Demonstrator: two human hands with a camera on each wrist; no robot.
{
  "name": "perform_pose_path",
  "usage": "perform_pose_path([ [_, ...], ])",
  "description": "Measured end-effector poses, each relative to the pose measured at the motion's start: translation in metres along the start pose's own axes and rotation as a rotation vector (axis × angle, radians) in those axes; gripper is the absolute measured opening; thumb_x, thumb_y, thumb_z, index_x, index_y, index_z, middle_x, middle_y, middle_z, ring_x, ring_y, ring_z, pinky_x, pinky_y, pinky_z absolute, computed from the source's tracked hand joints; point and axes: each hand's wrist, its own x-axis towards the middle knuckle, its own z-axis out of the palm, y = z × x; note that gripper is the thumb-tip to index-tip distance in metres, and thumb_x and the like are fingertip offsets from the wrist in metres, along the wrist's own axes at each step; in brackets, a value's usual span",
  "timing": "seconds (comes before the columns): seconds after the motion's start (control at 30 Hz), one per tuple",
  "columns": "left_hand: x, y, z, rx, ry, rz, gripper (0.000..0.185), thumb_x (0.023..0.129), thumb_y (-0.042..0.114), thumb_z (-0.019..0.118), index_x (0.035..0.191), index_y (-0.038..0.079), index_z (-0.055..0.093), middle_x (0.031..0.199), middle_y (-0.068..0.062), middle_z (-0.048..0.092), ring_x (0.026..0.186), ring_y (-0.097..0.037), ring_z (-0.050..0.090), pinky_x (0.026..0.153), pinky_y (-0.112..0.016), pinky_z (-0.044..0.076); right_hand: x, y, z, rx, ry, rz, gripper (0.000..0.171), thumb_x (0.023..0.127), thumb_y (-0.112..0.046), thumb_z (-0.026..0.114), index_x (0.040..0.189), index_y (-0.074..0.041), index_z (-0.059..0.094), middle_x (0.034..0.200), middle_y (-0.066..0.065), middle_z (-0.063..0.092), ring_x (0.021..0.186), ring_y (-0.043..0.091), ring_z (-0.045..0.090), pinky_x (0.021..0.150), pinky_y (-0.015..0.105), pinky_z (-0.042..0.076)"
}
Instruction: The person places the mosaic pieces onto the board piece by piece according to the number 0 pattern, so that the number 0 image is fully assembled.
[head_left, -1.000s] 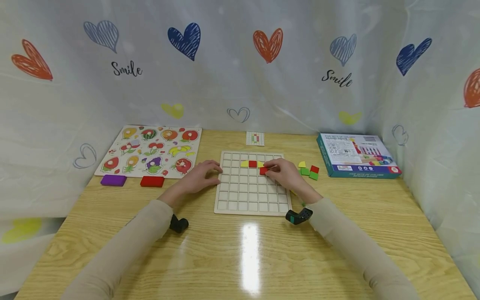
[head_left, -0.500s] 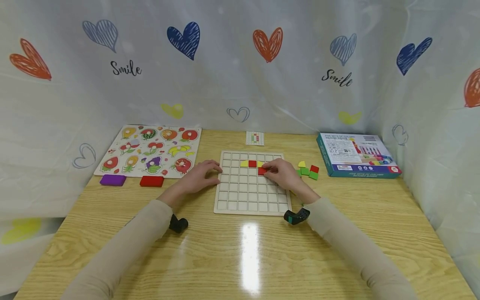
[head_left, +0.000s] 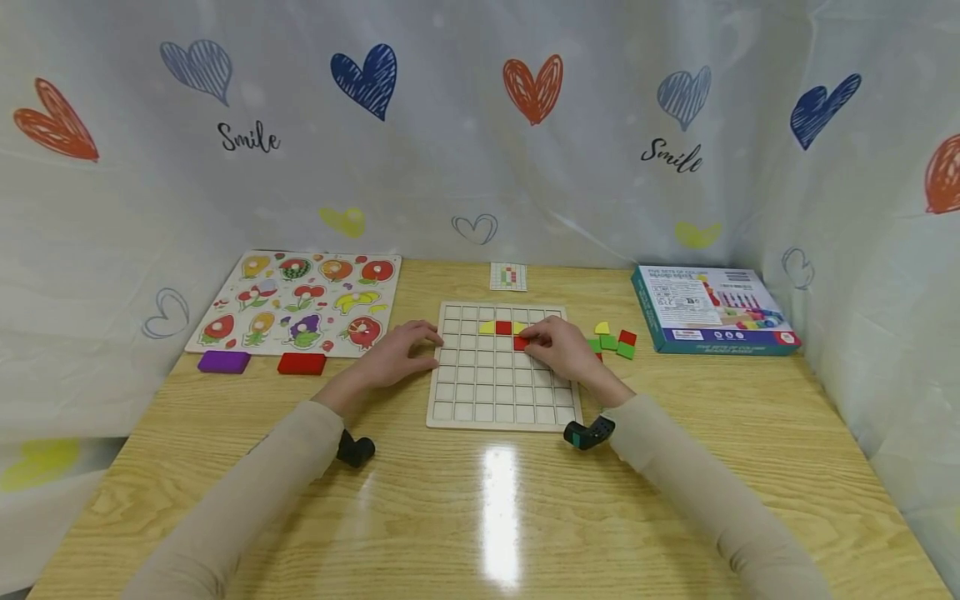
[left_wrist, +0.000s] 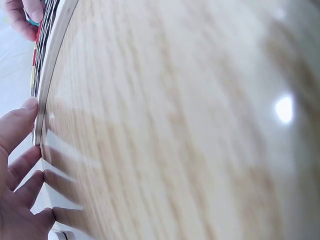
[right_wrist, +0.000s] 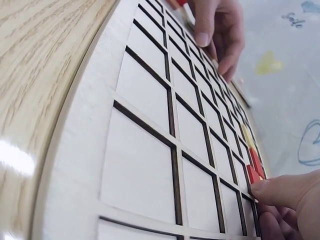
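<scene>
A pale wooden grid board lies at the table's middle. In its second row sit a yellow tile, a red tile and another yellow tile. My right hand pinches a red square tile just below them, low over the board; in the right wrist view the tile shows at my thumb tip. My left hand rests with relaxed fingers against the board's left edge and holds nothing.
Loose yellow, green and red tiles lie right of the board. A teal box sits at the far right, a pattern card behind the board, and a fruit puzzle with a purple block and a red block at left.
My right hand has slid the red tile slightly left, closer under the placed row. The left hand has stayed at the board's edge.
</scene>
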Motion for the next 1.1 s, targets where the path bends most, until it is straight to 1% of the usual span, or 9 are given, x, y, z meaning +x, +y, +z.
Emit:
perform_pose_path([
  [0.2,0.0,0.0,0.0,-0.014,-0.007,-0.015,0.032,0.093,0.02,0.069,0.121,0.007,0.063,0.143,-0.016,0.046,0.136,-0.036,0.036,0.113,-0.053,0.026,0.0,0.002,0.002,-0.001,0.01,-0.007,0.027,0.093,-0.012,0.066,0.118,-0.005,0.07,0.107,0.011,0.061,0.088,0.022,0.054,0.077,0.035,0.046],
  [0.47,0.001,-0.003,0.001,-0.001,-0.003,-0.007,0.032,0.093,0.021,0.068,0.121,0.007,0.063,0.143,-0.017,0.046,0.137,-0.036,0.036,0.113,-0.053,0.025,-0.001,0.003,0.005,-0.001,0.03,-0.043,0.026,0.093,-0.013,0.067,0.117,-0.004,0.07,0.103,0.01,0.061,0.087,0.021,0.054,0.076,0.034,0.046],
  [0.6,0.002,-0.004,0.002,0.004,0.003,0.004,0.032,0.093,0.021,0.069,0.121,0.007,0.063,0.142,-0.017,0.046,0.135,-0.036,0.037,0.113,-0.053,0.026,-0.002,0.006,0.003,0.034,0.043,-0.038,0.026,0.093,-0.014,0.067,0.117,-0.005,0.07,0.108,0.011,0.062,0.091,0.023,0.056,0.08,0.037,0.048],
  [0.7,0.002,-0.004,0.002,0.005,0.002,0.005,0.032,0.093,0.021,0.069,0.121,0.007,0.063,0.142,-0.016,0.046,0.135,-0.035,0.038,0.113,-0.052,0.027,-0.005,0.009,0.0,0.094,0.056,0.002,0.027,0.094,-0.017,0.067,0.119,-0.008,0.07,0.115,0.011,0.061,0.096,0.024,0.059,0.084,0.039,0.05],
  [0.83,0.002,-0.004,0.001,0.004,-0.006,-0.001,0.032,0.093,0.022,0.068,0.122,0.008,0.063,0.143,-0.016,0.046,0.136,-0.035,0.037,0.113,-0.053,0.025,-0.014,0.015,-0.009,0.195,0.065,0.074,0.029,0.096,-0.021,0.064,0.123,-0.012,0.067,0.12,0.008,0.058,0.103,0.024,0.059,0.086,0.04,0.05],
  [0.93,0.002,-0.004,0.001,0.008,-0.009,-0.008,0.033,0.093,0.023,0.068,0.122,0.009,0.062,0.144,-0.016,0.046,0.136,-0.035,0.037,0.114,-0.053,0.025,-0.025,0.022,-0.019,0.254,0.066,0.117,0.032,0.097,-0.025,0.062,0.127,-0.013,0.064,0.121,0.007,0.057,0.104,0.024,0.057,0.085,0.038,0.05],
  [1.0,0.002,-0.004,0.001,0.011,-0.009,-0.01,0.033,0.093,0.023,0.068,0.123,0.009,0.062,0.144,-0.015,0.045,0.136,-0.035,0.037,0.114,-0.053,0.025,-0.033,0.027,-0.026,0.3,0.066,0.148,0.034,0.098,-0.027,0.062,0.128,-0.012,0.062,0.121,0.007,0.057,0.101,0.026,0.057,0.081,0.037,0.051],
  [1.03,0.002,-0.004,0.001,0.012,-0.009,-0.009,0.033,0.093,0.023,0.068,0.123,0.009,0.062,0.144,-0.016,0.045,0.136,-0.035,0.037,0.114,-0.053,0.025,-0.037,0.03,-0.03,0.296,0.07,0.157,0.035,0.098,-0.028,0.061,0.129,-0.012,0.062,0.119,0.007,0.058,0.098,0.026,0.058,0.079,0.037,0.051],
  [1.1,0.002,-0.004,0.002,0.012,-0.01,-0.006,0.033,0.093,0.022,0.068,0.123,0.009,0.062,0.144,-0.016,0.045,0.136,-0.035,0.037,0.114,-0.053,0.025,-0.044,0.038,-0.036,0.268,0.077,0.169,0.035,0.098,-0.029,0.062,0.129,-0.013,0.061,0.117,0.007,0.059,0.096,0.025,0.058,0.078,0.035,0.05],
])
